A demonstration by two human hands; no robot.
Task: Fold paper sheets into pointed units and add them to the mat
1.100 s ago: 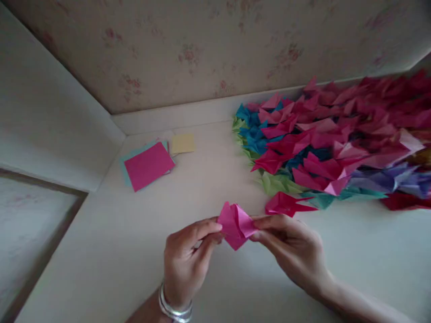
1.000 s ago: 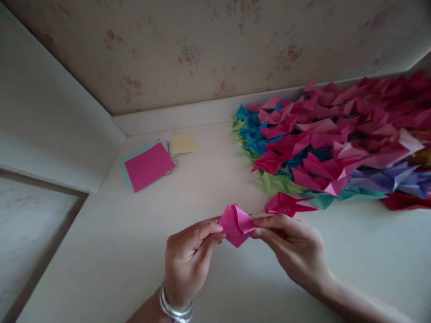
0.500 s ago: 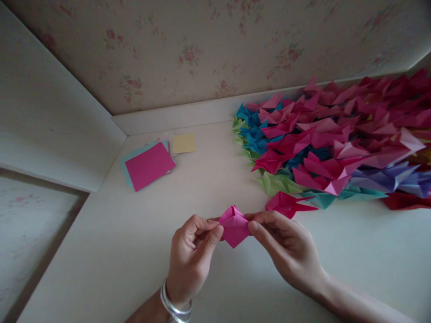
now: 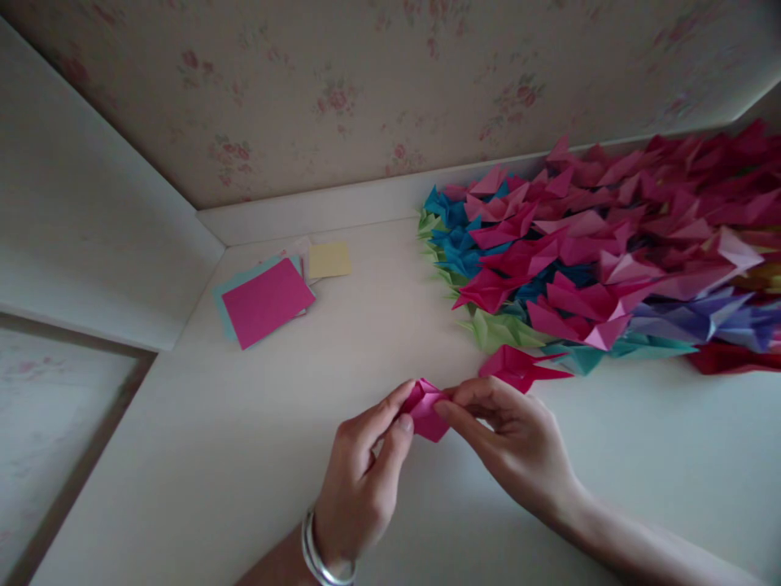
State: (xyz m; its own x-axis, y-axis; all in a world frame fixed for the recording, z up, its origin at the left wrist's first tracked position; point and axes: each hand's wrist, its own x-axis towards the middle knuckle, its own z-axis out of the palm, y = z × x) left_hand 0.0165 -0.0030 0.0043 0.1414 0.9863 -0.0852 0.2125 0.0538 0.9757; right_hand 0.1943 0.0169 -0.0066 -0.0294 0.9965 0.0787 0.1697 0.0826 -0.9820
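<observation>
I see both hands over the table (image 4: 183,456), pinching one pink fold (image 4: 425,408) between them. My left hand (image 4: 366,480) grips its left edge with closed fingers; my right hand (image 4: 512,443) grips its right edge likewise. The fold sits just above the table, near a pile (image 4: 604,244) of folded pieces. A paper stack (image 4: 265,299) lies well apart, at the left.

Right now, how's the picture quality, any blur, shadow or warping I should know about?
Head view: dim and soft throughout; hands cast a shadow beneath the pink folded paper; the shelf edge bends from lens distortion; the paper pile blurs toward the right edge.
</observation>
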